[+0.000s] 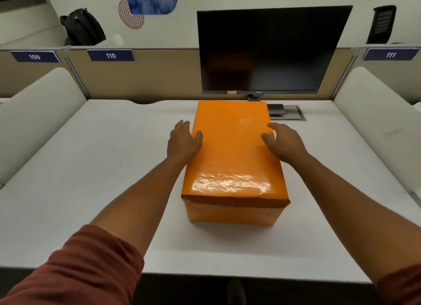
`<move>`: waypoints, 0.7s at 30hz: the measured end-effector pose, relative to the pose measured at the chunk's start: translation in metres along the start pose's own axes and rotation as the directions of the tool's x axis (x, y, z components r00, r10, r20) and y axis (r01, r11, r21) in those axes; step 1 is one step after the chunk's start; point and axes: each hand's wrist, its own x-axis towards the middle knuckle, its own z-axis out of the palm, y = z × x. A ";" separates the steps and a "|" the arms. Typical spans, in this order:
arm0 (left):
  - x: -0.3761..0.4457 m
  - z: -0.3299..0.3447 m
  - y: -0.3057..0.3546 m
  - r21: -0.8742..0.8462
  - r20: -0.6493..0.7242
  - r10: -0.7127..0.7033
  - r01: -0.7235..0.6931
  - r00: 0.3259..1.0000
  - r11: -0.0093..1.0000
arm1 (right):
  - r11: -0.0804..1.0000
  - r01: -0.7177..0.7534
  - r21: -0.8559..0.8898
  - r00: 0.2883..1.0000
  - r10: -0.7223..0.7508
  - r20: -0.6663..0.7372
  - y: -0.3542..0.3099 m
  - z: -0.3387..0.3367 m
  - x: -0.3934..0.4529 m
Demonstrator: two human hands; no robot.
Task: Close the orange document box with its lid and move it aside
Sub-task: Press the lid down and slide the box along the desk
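Note:
The orange document box (232, 159) stands lengthwise in the middle of the white desk (102, 168), with its glossy orange lid sitting flat on top. My left hand (183, 139) lies against the box's left side, thumb resting on the lid's edge, fingers spread. Over the lid's right edge is my right hand (283, 143), fingers apart and curled, thumb touching the lid. Neither hand has a closed grip on the box.
A dark monitor (271, 51) stands right behind the box. A grey cable hatch (287, 113) lies at the back right. Low white partitions (36, 113) flank the desk on both sides. A black backpack (82, 29) sits beyond the back divider.

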 end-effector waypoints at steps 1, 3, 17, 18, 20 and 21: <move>0.010 0.003 0.005 0.000 0.006 0.013 -0.013 1.000 1.000 | 1.000 0.008 -0.006 1.000 -0.008 0.011 -0.001 0.001 0.013; 0.028 0.009 0.015 -0.003 0.021 0.036 -0.036 0.999 0.999 | 0.999 0.031 -0.022 0.999 -0.030 0.032 -0.002 0.002 0.037; 0.097 0.040 0.041 0.218 0.075 0.082 -0.097 0.994 0.971 | 0.960 0.175 -0.218 0.979 -0.147 0.140 0.004 0.016 0.129; 0.100 0.042 0.040 0.233 0.072 0.078 -0.093 0.994 0.968 | 0.958 0.178 -0.226 0.978 -0.147 0.148 0.006 0.018 0.131; 0.104 0.043 0.038 0.277 0.090 0.082 -0.104 0.993 0.955 | 0.952 0.183 -0.244 0.975 -0.144 0.170 0.011 0.023 0.131; 0.106 0.044 0.037 0.299 0.114 0.083 -0.114 0.990 0.947 | 0.952 0.185 -0.245 0.974 -0.145 0.175 0.013 0.025 0.131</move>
